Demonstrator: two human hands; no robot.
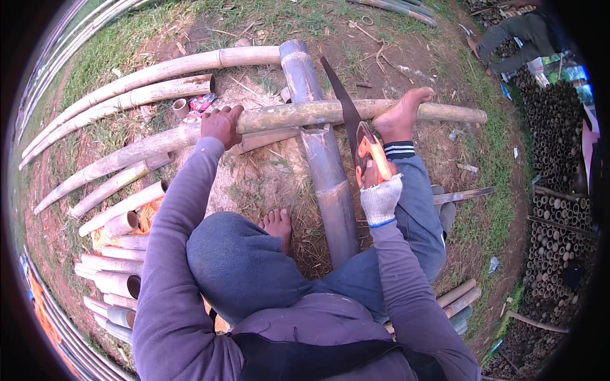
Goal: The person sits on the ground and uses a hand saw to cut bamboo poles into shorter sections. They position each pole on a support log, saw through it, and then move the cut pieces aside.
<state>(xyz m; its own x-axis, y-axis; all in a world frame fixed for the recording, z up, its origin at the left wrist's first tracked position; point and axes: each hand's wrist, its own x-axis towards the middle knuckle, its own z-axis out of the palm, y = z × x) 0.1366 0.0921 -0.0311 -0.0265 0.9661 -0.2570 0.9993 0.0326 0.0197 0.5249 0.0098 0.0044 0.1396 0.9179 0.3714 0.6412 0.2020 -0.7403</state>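
A long pale bamboo pole [292, 115] lies crosswise over a thicker grey bamboo log [330, 190]. My left hand [222, 125] is bare and grips the pole left of the log. My right hand [379, 181], in a white knit glove with bare fingers, is closed on the orange handle of a handsaw [343, 101]. The saw's dark blade points up and away, set across the pole just right of the log. Right beside the blade, my bare right foot [400, 117] rests on the pole. Whether the teeth are in the bamboo, I cannot tell.
Several cut bamboo pieces [121, 263] lie at the left near an orange net [147, 216]. Longer poles [165, 66] stretch across the far left. A large stack of bamboo sections [553, 140] fills the right, and another person [521, 41] is at the far right.
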